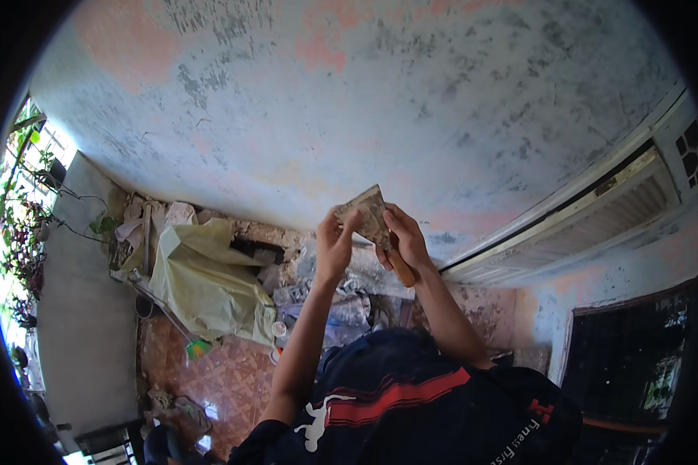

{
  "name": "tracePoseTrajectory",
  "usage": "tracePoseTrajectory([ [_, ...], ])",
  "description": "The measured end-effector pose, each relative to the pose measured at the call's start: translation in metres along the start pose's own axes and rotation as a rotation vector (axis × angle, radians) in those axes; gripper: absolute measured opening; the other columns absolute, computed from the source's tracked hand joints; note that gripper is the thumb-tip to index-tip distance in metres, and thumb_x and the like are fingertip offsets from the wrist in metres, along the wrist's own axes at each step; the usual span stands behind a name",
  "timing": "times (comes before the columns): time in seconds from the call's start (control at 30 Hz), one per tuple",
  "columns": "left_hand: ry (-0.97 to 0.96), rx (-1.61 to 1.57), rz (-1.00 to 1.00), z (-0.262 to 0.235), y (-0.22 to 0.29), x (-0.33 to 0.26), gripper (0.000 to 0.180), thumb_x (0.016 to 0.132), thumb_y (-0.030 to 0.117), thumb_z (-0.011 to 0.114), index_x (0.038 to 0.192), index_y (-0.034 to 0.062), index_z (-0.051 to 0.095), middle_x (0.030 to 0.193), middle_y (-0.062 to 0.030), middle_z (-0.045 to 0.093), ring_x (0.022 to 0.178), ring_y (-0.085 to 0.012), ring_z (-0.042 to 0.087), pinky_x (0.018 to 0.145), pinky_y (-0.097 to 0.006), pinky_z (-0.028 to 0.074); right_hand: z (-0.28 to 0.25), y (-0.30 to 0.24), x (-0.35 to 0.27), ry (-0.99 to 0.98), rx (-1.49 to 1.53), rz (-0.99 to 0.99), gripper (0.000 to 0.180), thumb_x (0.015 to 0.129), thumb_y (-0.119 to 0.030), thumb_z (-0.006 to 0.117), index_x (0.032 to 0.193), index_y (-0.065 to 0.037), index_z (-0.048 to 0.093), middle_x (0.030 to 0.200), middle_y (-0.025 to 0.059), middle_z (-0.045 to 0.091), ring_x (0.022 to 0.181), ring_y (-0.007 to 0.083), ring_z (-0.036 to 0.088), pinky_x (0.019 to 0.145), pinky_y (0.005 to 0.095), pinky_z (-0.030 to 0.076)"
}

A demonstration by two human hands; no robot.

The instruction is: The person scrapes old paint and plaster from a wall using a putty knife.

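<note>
A scraper [372,219] with a broad, dirt-smeared blade and a wooden handle is held up in front of the wall. My left hand [335,246] pinches the blade's left side, its thumb lying over the face and the other fingers mostly hidden. On the other side, my right hand [408,239] grips the tool where blade and handle meet. The handle slants down beneath my right palm. Both forearms reach up from the lower edge, and the blade's upper corner points at the wall without visibly touching it.
The patchy wall [457,132] has flaking white and pink paint. Below lie a pale yellow sheet [202,271] over piled things, plastic-covered items [337,310] and a green-ended long-handled tool [198,349] on the tiled floor [233,387]. A louvred door [582,225] stands right; plants [25,232] hang left.
</note>
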State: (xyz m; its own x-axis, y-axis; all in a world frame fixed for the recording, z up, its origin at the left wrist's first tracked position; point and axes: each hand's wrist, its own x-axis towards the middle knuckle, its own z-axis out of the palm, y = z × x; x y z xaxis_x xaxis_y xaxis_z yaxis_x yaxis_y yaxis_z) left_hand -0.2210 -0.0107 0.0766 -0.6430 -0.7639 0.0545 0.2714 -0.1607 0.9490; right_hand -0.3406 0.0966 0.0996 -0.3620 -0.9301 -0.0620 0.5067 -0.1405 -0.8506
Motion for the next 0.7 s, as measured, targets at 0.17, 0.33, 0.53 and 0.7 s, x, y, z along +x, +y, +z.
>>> tracePoseTrajectory([
  [0.17,0.095,-0.174,0.065,0.016,0.025,-0.014,0.023,0.098,0.018,0.064,0.107,-0.0033,0.067,0.098,-0.0072,0.072,0.089,-0.0085,0.062,0.081,-0.025,0.049,-0.001,-0.008,-0.029,-0.228,-0.093,-0.022,0.028,0.105,-0.027,0.048,0.114,-0.002,0.054,0.06,0.0039,0.056,0.041,0.0139,0.054,0.039,0.0261,0.044],
  [0.33,0.088,-0.046,0.087,0.032,0.031,-0.015,0.023,0.098,0.017,0.064,0.106,-0.0047,0.067,0.097,-0.0072,0.071,0.089,-0.0079,0.061,0.081,-0.024,0.048,-0.011,-0.009,-0.055,-0.065,-0.191,-0.006,0.023,0.104,-0.021,0.052,0.094,-0.002,0.06,0.057,-0.0028,0.048,0.043,0.0042,0.035,0.042,0.025,0.031],
  [0.53,0.021,0.064,0.223,0.07,0.043,-0.03,0.02,0.097,0.013,0.064,0.104,-0.0055,0.067,0.095,-0.0065,0.071,0.088,-0.007,0.06,0.079,-0.023,0.046,-0.019,-0.018,-0.083,0.069,-0.267,-0.159,0.011,0.095,-0.01,0.061,0.097,0.001,0.063,0.061,-0.0045,0.049,0.05,0.0013,0.041,0.046,0.023,0.031],
  [0.7,-0.018,0.089,0.294,0.091,0.059,-0.044,0.016,0.097,0.01,0.063,0.102,-0.0047,0.065,0.094,-0.0056,0.07,0.088,-0.0067,0.06,0.08,-0.024,0.047,-0.014,-0.021,-0.104,0.129,-0.29,-0.254,0.007,0.089,-0.004,0.062,0.095,0.001,0.062,0.062,-0.0049,0.051,0.053,0.0,0.043,0.047,0.0223,0.033],
])
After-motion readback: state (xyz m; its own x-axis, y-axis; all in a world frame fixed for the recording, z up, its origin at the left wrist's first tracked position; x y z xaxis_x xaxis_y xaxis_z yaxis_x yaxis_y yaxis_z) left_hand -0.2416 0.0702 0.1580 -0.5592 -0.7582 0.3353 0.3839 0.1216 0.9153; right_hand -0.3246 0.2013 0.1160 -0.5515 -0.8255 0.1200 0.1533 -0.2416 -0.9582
